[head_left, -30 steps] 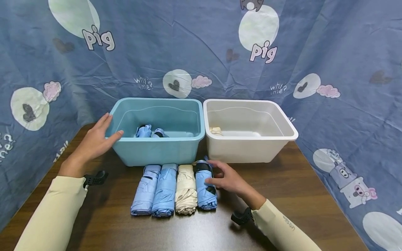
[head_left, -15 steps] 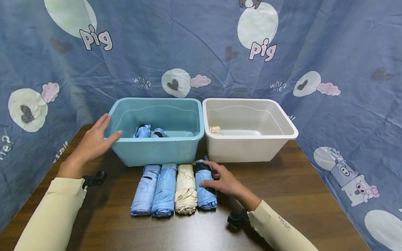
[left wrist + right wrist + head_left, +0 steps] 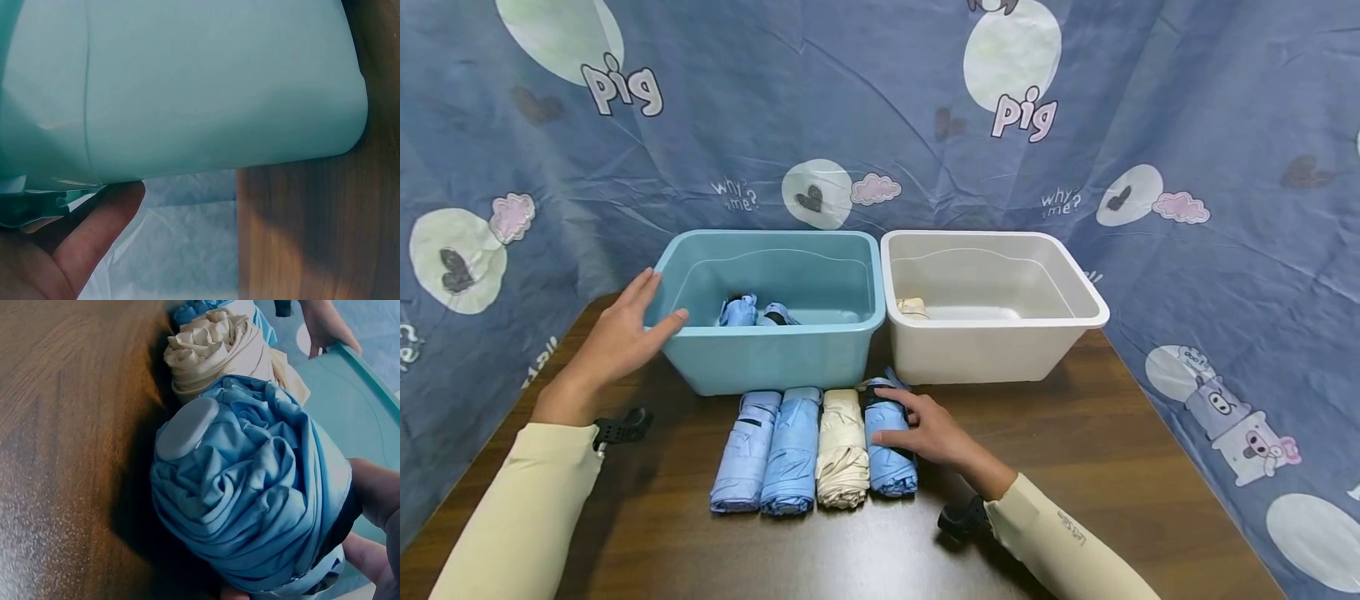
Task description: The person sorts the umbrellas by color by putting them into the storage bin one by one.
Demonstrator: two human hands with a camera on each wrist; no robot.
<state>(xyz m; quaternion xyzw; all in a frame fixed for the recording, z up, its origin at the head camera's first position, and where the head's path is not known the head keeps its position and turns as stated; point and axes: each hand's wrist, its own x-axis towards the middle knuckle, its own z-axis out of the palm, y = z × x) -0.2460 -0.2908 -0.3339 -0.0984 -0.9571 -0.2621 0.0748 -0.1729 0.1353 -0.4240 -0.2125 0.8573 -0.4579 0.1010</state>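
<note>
In the head view, my right hand (image 3: 928,429) lies over the rightmost blue folded umbrella (image 3: 891,475), which has a black band. The right wrist view shows this umbrella's gathered end (image 3: 250,481) with fingers round its side. Left of it lie a cream folded umbrella (image 3: 842,458), a light blue one (image 3: 792,458) and a paler blue one (image 3: 747,458), side by side. My left hand (image 3: 617,337) rests at the left front corner of the teal bin (image 3: 775,362), fingers extended, thumb touching the rim; the left wrist view shows its thumb (image 3: 103,231) against the bin.
Two blue folded umbrellas (image 3: 739,310) lie inside the teal bin. A white bin (image 3: 992,354) stands right beside it and holds a cream bundle (image 3: 912,307). Both bins stand on the wooden table (image 3: 1075,442), before a blue printed cloth (image 3: 850,100).
My right hand has shifted slightly left, further over the rightmost blue umbrella. My left hand stays at the teal bin's corner. The head view has tilted slightly.
</note>
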